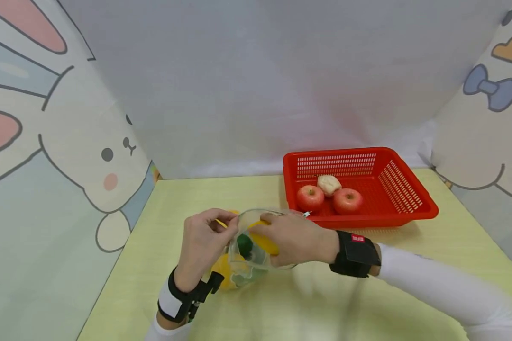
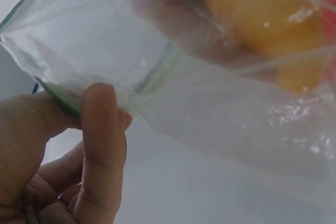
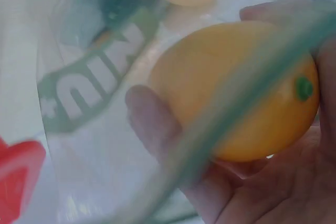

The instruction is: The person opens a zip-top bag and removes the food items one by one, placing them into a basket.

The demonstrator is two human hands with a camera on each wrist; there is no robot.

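Pinched the edge of the clear plastic bag point(image 1: 258, 261) between thumb and finger of the left hand point(image 1: 205, 244), with the other fingers folded below. Curled the thumb and fingers of the right hand point(image 1: 296, 239) around a yellow fruit point(image 3: 210, 66), inside the open mouth of the bag, behind its green-edged rim in the right wrist view. Saw through the film, lower in the bag, a dark green thing point(image 1: 245, 246) and more yellow pieces point(image 1: 225, 271). Could not tell their exact number, nor any contact between them and the held fruit.

Judged the left pinch to be the weakest point, for holding only a thin edge at one corner. In case of a slip there, risked a collapse of the soft mouth around the right wrist. Considered also possible a snag of the rim on the knuckles or the watch-like black strap point(image 1: 355, 253), with the whole bag dragged sideways. Feared, from a release too high, a hard drop onto the lower pieces and a tipping of the bag by uneven weight.

Noted the red basket point(image 1: 367, 220) near the right hand, with at least two apples point(image 1: 347, 201) and a pale lumpy thing point(image 1: 329, 184) inside. By a careless swing of the right forearm, risked knocking its near rim.
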